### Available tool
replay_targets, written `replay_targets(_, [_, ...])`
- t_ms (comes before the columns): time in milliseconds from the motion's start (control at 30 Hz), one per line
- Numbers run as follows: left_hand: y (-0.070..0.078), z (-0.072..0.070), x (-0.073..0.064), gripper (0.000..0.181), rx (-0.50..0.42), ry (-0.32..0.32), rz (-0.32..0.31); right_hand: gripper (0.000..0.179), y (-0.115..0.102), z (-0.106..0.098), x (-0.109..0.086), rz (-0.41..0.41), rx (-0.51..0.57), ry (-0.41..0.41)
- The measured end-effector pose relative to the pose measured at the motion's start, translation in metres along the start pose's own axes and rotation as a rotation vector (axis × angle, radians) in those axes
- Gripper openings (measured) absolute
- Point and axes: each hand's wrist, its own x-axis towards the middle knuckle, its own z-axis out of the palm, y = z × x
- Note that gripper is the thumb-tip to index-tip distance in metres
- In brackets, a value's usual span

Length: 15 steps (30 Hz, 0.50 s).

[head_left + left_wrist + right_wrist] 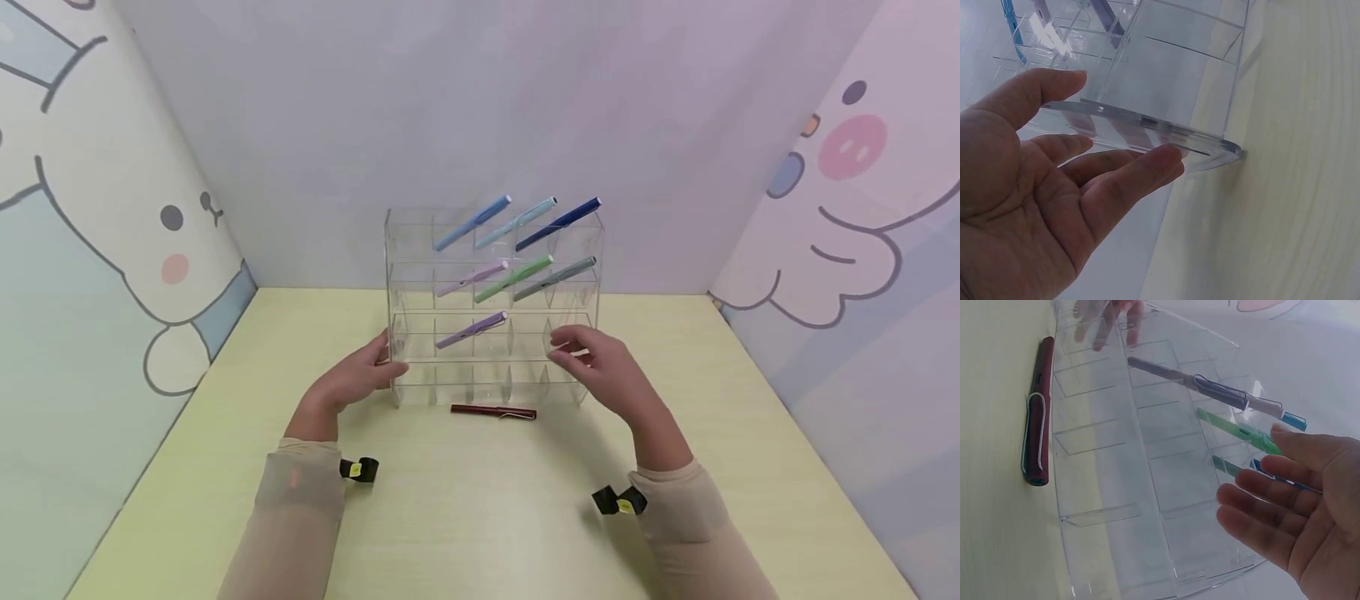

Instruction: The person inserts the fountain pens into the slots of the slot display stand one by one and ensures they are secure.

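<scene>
A clear tiered pen stand (389, 275) stands on the table. My left hand (356, 379) grips its left side panel, thumb on one face and fingers on the other in the left wrist view. My right hand (603, 367) is beside the stand's lower right side, fingers loosely bent with nothing between them. On the top tier lie a blue pen (472, 223), a light blue pen (516, 222) and a dark blue pen (558, 225). Below are a pink-lilac pen (472, 278), a green pen (513, 279) and a grey-green pen (555, 278). Lower still is a purple pen (472, 330).
Along the stand's front, a dark red pen (491, 411) with a silver clip lies on the pale table (480, 517). A plain wall (465, 108) rises behind, and cartoon-printed panels (105, 250) flank both sides. Black wrist devices sit at each sleeve.
</scene>
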Motion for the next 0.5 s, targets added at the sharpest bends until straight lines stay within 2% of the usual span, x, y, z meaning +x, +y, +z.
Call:
replay_targets(100, [0.0, 0.0, 0.0, 0.078, 0.005, 0.001, -0.006, 0.031, -0.003, 0.004, -0.002, 0.015, -0.062, -0.117])
replay_targets(200, [0.0, 0.0, 0.0, 0.079, 0.011, 0.002, -0.006, 0.026, -0.007, 0.012, -0.002, 0.03, -0.11, -0.196])
replay_targets(400, [-0.001, 0.0, 0.001, 0.08, 0.011, 0.003, -0.001, 0.021, -0.017, 0.03, 0.0, -0.027, -0.253, -0.274])
replay_targets(500, [-0.002, 0.0, 0.001, 0.08, 0.01, 0.003, -0.001, 0.019, -0.02, 0.036, -0.002, -0.024, -0.279, -0.306])
